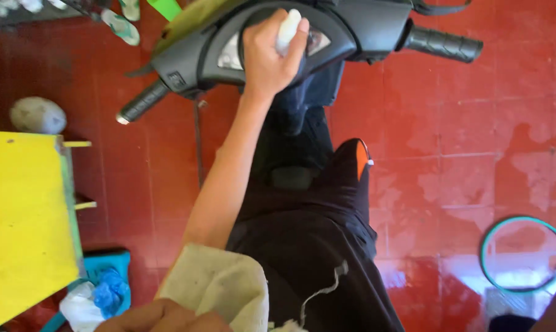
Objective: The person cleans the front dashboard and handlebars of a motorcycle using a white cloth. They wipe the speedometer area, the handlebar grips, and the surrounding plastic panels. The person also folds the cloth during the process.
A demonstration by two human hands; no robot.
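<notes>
Red tiled floor [474,154], worn in pale patches, filled the background.

Item: one hand [267,55], arm extended from lower left; whether left or right could not be told from this view. It was clenched around a small white cloth wad [288,29], pressed against the dashboard of a dark grey motor scooter [351,24]. Instrument glass lay mostly hidden behind the fist.

Item: second hand [161,318], cut off by the bottom edge; only knuckles showed. It was touching a cream-coloured rag [219,286]; grip could not be told.

Item: black ribbed handlebar grips, one at right [442,43], one at lower left [141,102]. Scooter's front was cropped by the top edge.

Item: black seat and body [308,246], with an orange patch [361,161] and a loose white thread [324,288].

Item: yellow flat board [19,215] at left, partly out of view, with wooden pegs at its side.

Item: blue tray [115,261] holding crumpled blue and white material [99,295], hard to identify.

Item: grey rounded lump [38,115], blurred.

Item: teal hoop [524,255] at right, cropped at the picture's edge.

Item: pale green sandals [121,24] at top left.
</notes>
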